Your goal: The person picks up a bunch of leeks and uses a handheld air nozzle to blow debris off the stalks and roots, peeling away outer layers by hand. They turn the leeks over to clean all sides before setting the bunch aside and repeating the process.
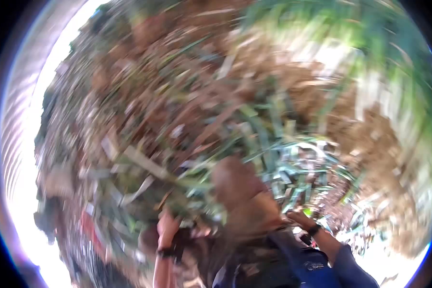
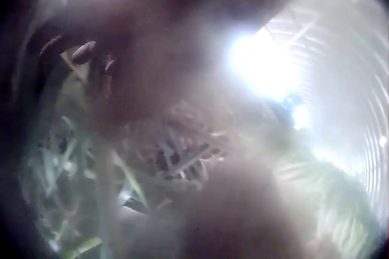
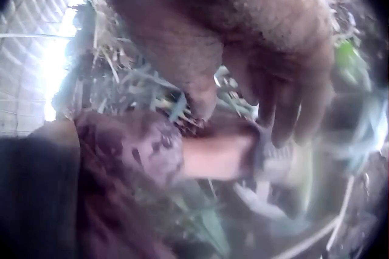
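In the head view my left hand (image 1: 168, 228), with a dark band at its wrist, is low over the leaf litter. Its fingers grip a thin brown strip (image 1: 165, 198) that sticks out past them. The left wrist view is hazy; curled fingertips (image 2: 84, 52) show beside a narrow tan piece (image 2: 73, 68). My right hand (image 1: 300, 220) is beside my blue clothing. Close up, its soil-covered fingers (image 3: 282, 107) hang loosely bent, holding nothing. Below them lie patterned cloth (image 3: 134, 149) and a stretch of bare skin (image 3: 219, 157).
Cut green leaves (image 1: 293, 163) and dry stalks (image 1: 144, 161) litter the brown soil (image 1: 369, 139). Tall green-and-white plants (image 1: 379, 72) stand at the upper right. A ribbed pale covering (image 1: 21, 120) curves along the left. A brown rounded form (image 1: 240, 182) is blurred between the hands.
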Motion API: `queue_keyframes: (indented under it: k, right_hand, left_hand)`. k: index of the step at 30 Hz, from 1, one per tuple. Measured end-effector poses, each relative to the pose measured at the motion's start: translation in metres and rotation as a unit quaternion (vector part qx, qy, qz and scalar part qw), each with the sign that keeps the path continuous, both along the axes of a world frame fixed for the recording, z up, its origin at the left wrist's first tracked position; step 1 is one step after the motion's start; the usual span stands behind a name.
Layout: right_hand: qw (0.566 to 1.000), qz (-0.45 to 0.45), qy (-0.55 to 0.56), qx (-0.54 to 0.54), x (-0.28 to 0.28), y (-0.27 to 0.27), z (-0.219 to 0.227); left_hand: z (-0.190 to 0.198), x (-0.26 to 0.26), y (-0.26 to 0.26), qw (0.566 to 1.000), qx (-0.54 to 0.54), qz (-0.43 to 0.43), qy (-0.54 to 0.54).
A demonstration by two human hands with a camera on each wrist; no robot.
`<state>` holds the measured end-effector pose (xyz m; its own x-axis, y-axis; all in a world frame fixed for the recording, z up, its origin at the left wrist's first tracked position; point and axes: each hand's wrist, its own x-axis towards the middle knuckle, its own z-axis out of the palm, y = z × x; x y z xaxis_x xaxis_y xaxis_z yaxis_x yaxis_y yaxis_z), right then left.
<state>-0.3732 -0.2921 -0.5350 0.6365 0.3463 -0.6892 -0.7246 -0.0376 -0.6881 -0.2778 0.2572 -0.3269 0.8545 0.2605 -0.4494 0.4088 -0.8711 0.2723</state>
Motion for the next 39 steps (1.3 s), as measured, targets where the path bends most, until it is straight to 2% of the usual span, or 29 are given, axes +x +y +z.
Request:
queue_keyframes:
  k: [2,3,4,5,7,9,10,11,12,13,15,16,18,20,22,23,24,25,26,28,29,30,31,32,34,35,37,38,39]
  right_hand:
    - [0.993,0.052,-0.102,0.031,-0.007,0.014,0.032]
    - [0.989,0.075,-0.128,0.019,0.0,0.014,0.038]
    - [0.991,0.085,-0.105,-0.001,0.004,-0.001,0.013]
    - [0.992,0.088,-0.084,-0.028,0.008,-0.019,-0.012]
    - [0.996,-0.037,0.061,-0.049,0.059,-0.026,-0.001]
    - [0.991,-0.02,-0.071,-0.11,0.114,-0.047,-0.014]
    - [0.977,-0.016,-0.116,-0.179,0.141,-0.033,0.016]
    - [0.956,-0.014,-0.161,-0.245,0.168,-0.012,0.063]
    - [0.935,0.018,-0.237,-0.263,0.19,-0.005,0.076]
    - [0.907,0.048,-0.311,-0.28,0.211,0.001,0.089]
    - [0.927,-0.02,-0.325,-0.188,0.22,0.068,0.164]
    - [0.92,-0.009,-0.356,-0.164,0.216,0.109,0.203]
    - [0.918,0.103,-0.349,-0.157,0.206,0.168,0.246]
    - [0.908,0.172,-0.381,-0.025,0.193,0.22,0.243]
    - [0.937,0.23,-0.238,0.109,0.182,0.269,0.249]
    - [0.935,0.236,-0.242,0.109,0.177,0.292,0.244]
    - [0.947,0.197,-0.077,0.241,0.171,0.314,0.234]
    - [0.917,0.149,0.093,0.359,0.165,0.332,0.225]
    - [0.916,0.156,0.093,0.358,0.161,0.346,0.218]
    - [0.956,0.237,-0.053,0.162,0.151,0.374,0.208]
    - [0.941,0.283,-0.089,0.163,0.151,0.391,0.227]
    - [0.919,0.327,-0.127,0.181,0.15,0.412,0.251]
    - [0.894,0.367,-0.165,0.197,0.152,0.429,0.266]
    - [0.894,0.369,-0.164,0.195,0.157,0.446,0.252]
    - [0.826,0.358,-0.345,0.265,0.166,0.485,0.214]
    - [0.872,0.345,-0.247,0.243,0.167,0.486,0.248]
    - [0.898,0.272,-0.271,0.216,0.184,0.489,0.169]
    - [0.892,0.333,-0.297,0.077,0.199,0.48,0.148]
    - [0.914,0.292,-0.283,0.015,0.196,0.475,0.131]
  left_hand:
    - [-0.029,-0.028,0.024,0.978,-0.169,0.123,-0.027]
    - [-0.041,-0.03,0.022,0.927,-0.33,0.166,-0.065]
    - [-0.079,-0.051,0.038,0.928,-0.346,0.133,-0.046]
    - [-0.092,-0.06,0.036,0.924,-0.344,0.162,-0.032]
    - [-0.095,-0.047,0.02,0.915,-0.355,0.192,-0.026]
    - [-0.047,-0.037,-0.008,0.706,-0.571,0.419,0.017]
    - [-0.043,-0.034,-0.013,0.7,-0.576,0.422,0.005]
    - [-0.04,-0.033,-0.016,0.665,-0.6,0.444,-0.005]
    - [-0.038,-0.033,-0.019,0.63,-0.624,0.462,-0.013]
    - [-0.036,-0.032,-0.021,0.624,-0.63,0.462,-0.022]
    - [-0.031,-0.029,-0.024,0.782,-0.49,0.37,-0.109]
    - [-0.002,-0.03,-0.033,0.825,-0.433,0.326,-0.163]
    - [0.052,-0.042,-0.046,0.812,-0.45,0.33,-0.173]
    - [0.08,-0.06,-0.051,0.807,-0.471,0.308,-0.18]
    - [0.07,-0.086,-0.062,0.812,-0.474,0.285,-0.187]
    - [0.065,-0.097,-0.069,0.821,-0.476,0.254,-0.19]
    - [0.061,-0.11,-0.078,0.84,-0.463,0.228,-0.17]
    - [0.057,-0.119,-0.085,0.857,-0.449,0.203,-0.15]
    - [0.047,-0.122,-0.086,0.855,-0.449,0.208,-0.155]
    - [0.012,-0.124,-0.08,0.795,-0.547,0.252,-0.074]
    - [0.001,-0.124,-0.079,0.757,-0.593,0.271,-0.033]
    - [0.013,-0.116,-0.076,0.772,-0.542,0.332,0.01]
    - [0.008,-0.112,-0.068,0.771,-0.543,0.333,0.01]
    - [0.0,-0.11,-0.057,0.757,-0.521,0.387,-0.076]
    - [-0.005,-0.103,-0.024,0.708,-0.462,0.441,-0.3]
    - [0.0,-0.095,0.005,0.667,-0.423,0.433,-0.434]
    - [-0.019,-0.082,0.077,0.705,-0.141,0.476,-0.506]
    - [-0.024,-0.083,0.108,0.714,-0.049,0.503,-0.486]
    - [-0.029,-0.086,0.132,0.716,0.043,0.524,-0.458]
